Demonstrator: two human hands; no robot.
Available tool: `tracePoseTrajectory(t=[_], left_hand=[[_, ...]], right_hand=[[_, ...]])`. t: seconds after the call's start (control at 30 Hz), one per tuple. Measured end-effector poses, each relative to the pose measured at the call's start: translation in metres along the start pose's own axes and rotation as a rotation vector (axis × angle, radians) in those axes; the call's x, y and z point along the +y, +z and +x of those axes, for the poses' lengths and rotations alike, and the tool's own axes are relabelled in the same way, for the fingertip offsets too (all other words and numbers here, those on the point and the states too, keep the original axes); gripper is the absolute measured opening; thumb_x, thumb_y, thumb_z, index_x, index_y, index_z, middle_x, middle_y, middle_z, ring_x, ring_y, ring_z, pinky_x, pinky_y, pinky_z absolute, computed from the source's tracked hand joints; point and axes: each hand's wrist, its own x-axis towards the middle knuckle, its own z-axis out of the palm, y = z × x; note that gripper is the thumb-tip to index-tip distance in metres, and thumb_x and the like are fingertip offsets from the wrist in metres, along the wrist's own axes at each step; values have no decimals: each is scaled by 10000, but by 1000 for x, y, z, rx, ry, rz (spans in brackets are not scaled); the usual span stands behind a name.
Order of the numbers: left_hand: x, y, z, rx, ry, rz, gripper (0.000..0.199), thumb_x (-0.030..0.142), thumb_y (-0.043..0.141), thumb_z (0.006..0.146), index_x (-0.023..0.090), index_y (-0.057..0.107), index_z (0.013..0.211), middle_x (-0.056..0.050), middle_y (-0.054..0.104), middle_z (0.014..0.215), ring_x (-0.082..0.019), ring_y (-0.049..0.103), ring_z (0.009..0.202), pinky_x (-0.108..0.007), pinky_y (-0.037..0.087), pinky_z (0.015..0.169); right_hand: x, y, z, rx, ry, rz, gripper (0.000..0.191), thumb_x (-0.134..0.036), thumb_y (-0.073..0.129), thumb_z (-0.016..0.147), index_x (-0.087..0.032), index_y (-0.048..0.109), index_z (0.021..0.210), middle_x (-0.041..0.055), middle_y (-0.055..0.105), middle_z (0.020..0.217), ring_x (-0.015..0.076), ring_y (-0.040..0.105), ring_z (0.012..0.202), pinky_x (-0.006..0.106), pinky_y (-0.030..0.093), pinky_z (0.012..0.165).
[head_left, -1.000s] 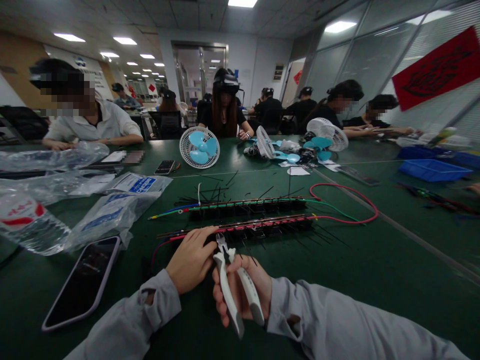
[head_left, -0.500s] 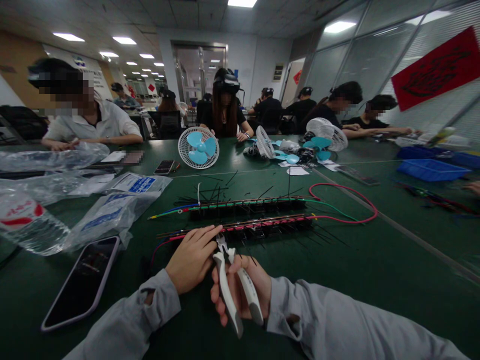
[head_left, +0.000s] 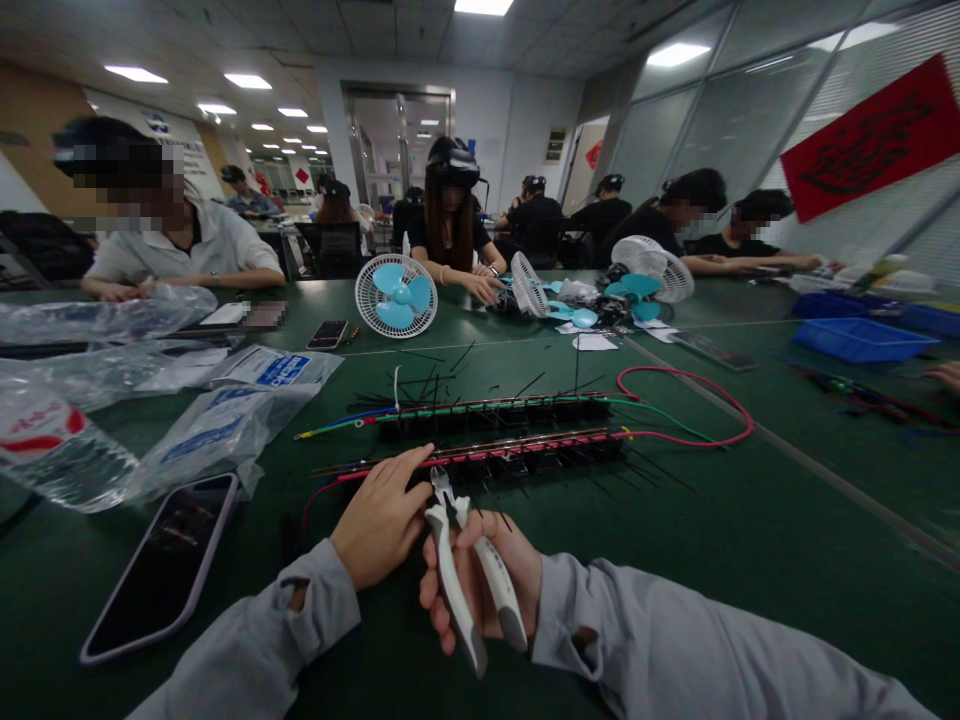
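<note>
My right hand (head_left: 499, 560) holds diagonal cutters (head_left: 491, 575) with white and grey handles spread apart. Their small metal jaws point away from me, close to the near wire bundle (head_left: 525, 447), which has red and dark wires and black cable ties. My left hand (head_left: 384, 518) lies over the left part of this bundle, fingers across it and thumb on the near side, beside the jaws. What is under those fingers is hidden. Behind it lies a second wire bundle (head_left: 495, 405) with green and blue wires, a white tie standing up and loose black tie tails around it.
At left are a phone (head_left: 161, 570), a water bottle (head_left: 60, 440) and plastic bags (head_left: 225, 420). Farther back stand a fan (head_left: 396, 295) and fan parts (head_left: 577, 300). A blue tray (head_left: 862, 340) sits at right. Across the table a co-worker (head_left: 450, 220) sits; other people work around.
My left fingertips have drawn back slightly along the near bundle, and the cutters' jaws have shifted a little left. The co-worker opposite now reaches toward the fan parts.
</note>
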Motion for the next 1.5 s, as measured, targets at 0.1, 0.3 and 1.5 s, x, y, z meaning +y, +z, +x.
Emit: tracePoseTrajectory(t=[0.1, 0.3, 1.5], left_hand=[[-1, -1, 0, -3, 23, -12, 176, 89, 511, 768, 155, 607, 900, -109, 351, 1454, -295, 347, 1300, -477, 342, 1035], [-2, 1, 0, 24, 42, -31, 283, 107, 487, 806, 159, 613, 1054, -98, 360, 1457, -281, 356, 1298, -469, 365, 1019], [-5, 4, 0, 21, 0, -63, 490, 142, 477, 811, 152, 457, 1300, -122, 444, 1393, -274, 408, 1265, -464, 337, 1034]], right_hand=[[0, 0, 0, -66, 20, -29, 378, -367, 369, 650, -125, 506, 905, 137, 657, 861, 236, 633, 692, 395, 449, 652], [3, -9, 5, -233, 28, -48, 425, -403, 372, 607, -126, 470, 915, 171, 655, 860, 260, 629, 664, 420, 462, 595], [10, -19, 12, -302, 163, -198, 498, -444, 352, 550, -118, 448, 914, 198, 643, 801, 302, 622, 658, 514, 427, 658]])
